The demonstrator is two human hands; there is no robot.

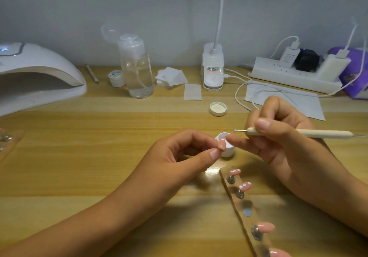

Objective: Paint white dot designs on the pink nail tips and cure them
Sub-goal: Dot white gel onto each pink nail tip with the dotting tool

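Since the clear holder strip point(249, 223) lies nearest me on the bench point(99, 157), I read progress from it first: the two nearest pink tips point(265, 227) look plain, one peg point(247, 212) stands bare, and the two farther tips point(245, 186) already carry white dots. The missing one, I judge, is the pink nail tip point(281, 144) held just beyond in my left hand point(179, 157), whose fingers point(215, 154) pinch it between thumb and forefinger. My right hand point(282, 137) has its fingers curled round the dotting pen point(318, 133), with the ball end pointing left, near that tip but not touching it. Whether this tip has any dots I cannot tell. Just behind it sits the open pot of white gel point(228, 151), and its lid point(218, 108) lies farther back. So about two of five look dotted, and curing, I judge, is still to come — the curing lamp point(39, 73) stands at the far left.
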